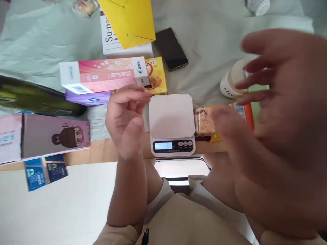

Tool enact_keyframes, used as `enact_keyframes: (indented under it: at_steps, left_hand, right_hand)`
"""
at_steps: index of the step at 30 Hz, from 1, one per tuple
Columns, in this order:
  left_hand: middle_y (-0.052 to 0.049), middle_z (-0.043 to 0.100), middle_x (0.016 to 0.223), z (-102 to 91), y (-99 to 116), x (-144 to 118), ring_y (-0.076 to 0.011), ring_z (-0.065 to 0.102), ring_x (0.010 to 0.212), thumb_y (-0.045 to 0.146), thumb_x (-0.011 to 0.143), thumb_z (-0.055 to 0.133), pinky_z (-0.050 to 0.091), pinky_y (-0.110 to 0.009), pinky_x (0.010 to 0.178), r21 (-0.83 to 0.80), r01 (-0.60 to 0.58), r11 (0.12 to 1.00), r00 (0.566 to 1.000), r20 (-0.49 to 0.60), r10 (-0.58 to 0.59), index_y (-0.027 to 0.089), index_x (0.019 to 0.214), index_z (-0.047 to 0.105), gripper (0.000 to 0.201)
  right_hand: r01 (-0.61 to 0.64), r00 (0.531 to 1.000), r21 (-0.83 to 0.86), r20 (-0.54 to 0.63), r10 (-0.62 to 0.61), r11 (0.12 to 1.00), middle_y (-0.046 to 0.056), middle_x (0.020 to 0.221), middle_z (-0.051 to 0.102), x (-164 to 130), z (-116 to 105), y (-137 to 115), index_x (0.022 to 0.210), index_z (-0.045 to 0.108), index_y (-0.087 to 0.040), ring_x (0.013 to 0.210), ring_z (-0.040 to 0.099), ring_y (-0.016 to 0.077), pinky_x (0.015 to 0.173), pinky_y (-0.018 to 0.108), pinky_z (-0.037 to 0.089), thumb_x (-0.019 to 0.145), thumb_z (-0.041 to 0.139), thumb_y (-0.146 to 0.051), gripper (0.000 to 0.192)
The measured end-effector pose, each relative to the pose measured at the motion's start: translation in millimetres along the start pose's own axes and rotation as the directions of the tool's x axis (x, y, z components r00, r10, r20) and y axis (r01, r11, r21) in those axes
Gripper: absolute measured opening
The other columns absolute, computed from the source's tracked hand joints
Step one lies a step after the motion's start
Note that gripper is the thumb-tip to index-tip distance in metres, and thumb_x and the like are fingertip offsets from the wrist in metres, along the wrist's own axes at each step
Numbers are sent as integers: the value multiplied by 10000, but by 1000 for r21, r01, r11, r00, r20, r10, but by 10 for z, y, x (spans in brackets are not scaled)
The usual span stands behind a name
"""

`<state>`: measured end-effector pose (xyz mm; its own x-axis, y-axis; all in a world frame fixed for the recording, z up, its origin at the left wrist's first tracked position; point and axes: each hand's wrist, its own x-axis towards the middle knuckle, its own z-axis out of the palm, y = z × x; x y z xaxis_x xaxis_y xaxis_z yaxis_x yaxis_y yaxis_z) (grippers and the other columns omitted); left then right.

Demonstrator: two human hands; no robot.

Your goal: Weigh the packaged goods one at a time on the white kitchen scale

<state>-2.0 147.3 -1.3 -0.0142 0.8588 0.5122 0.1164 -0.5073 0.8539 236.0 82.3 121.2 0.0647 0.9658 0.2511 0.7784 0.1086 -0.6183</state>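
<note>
A white kitchen scale (172, 117) lies at the table's front edge, its display lit and its platform bare. Just left of it is my left hand (126, 120), fingers curved and apart, with nothing in it. My right hand (278, 102) is raised close to the camera on the right, slightly blurred, its fingers spread and holding nothing visible. It covers part of a white Dove jar (227, 85) and an orange-yellow snack packet (216, 137). A wrapped cracker pack (205, 121) touches or nearly touches the scale's right side.
Left of centre, a pink-and-white carton (102, 75) rests on a purple pack (88, 97). Behind are a yellow envelope (133, 23), a white box (112, 44) and a phone (171, 48). A green bottle (38, 97) and a pink box (55, 134) lie at left; a blue packet (35, 174) overhangs the edge.
</note>
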Motion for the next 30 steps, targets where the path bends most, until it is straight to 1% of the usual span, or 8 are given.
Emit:
enact_keyframes:
  at_steps: [3,7,11,14,19,23,26,30]
  left_hand:
    - [-33,671,1204,-235,-113,27,-257,713,1168,647,1045,560,646,-514,1012,213,-59,975,971,-213,105,373,1229,656,344]
    - [-8,642,1404,-545,-286,83,-322,560,1485,549,1051,581,462,-649,1260,310,52,949,882,-460,102,375,1265,685,295]
    - [-21,479,1662,-718,-517,192,-373,244,1766,846,962,604,205,-642,1486,275,22,961,870,-479,117,350,1482,581,719]
    - [-31,493,1660,-762,-623,260,-302,384,1711,873,969,613,353,-531,1458,205,-44,978,884,-448,133,357,1539,505,777]
    - [31,683,1431,-795,-509,253,-306,657,1450,705,1033,680,532,-587,1271,140,-15,990,876,-476,81,400,1346,676,437]
    - [26,742,1303,-757,-322,168,-337,708,1346,796,957,726,584,-575,1131,142,28,989,858,-511,49,348,1183,704,502]
    - [17,749,1252,-566,-169,81,-314,719,1306,790,928,740,581,-540,1101,81,-20,997,829,-556,62,317,1173,736,532]
    - [-8,746,1272,-139,5,-52,-212,705,1301,628,1074,595,547,-450,1151,57,-209,976,747,-635,198,274,1230,792,435]
  right_hand:
    - [64,993,-12,99,-63,998,95,1457,655,323,445,-197,1529,566,-304,1358,699,307,1114,578,658,1009,572,-442,537]
    - [38,961,76,269,-57,996,95,1512,662,521,946,-177,1545,526,-319,1369,698,285,1097,522,681,995,599,-421,565]
    - [49,940,212,322,-117,976,101,1671,596,653,1325,-81,1560,502,-333,1512,635,317,1214,548,639,1013,632,-439,572]
    - [74,919,261,357,-168,962,95,1715,570,721,1493,-70,1591,465,-331,1577,597,337,1275,589,598,1008,647,-418,617]
    - [47,924,309,348,-159,950,92,1720,562,701,1554,-157,1605,412,-347,1590,595,312,1333,604,544,1002,633,-402,644]
    - [-66,963,356,269,-35,932,100,1571,671,629,1461,-231,1549,443,-322,1418,704,282,1267,594,584,972,633,-404,613]
    - [-75,989,393,147,19,916,65,1431,740,571,1304,-248,1460,562,-308,1311,737,254,1150,505,644,986,656,-406,493]
    - [-52,994,359,-71,83,932,88,1212,704,494,1018,-125,1379,691,-241,1214,732,272,981,457,646,1064,588,-472,404]
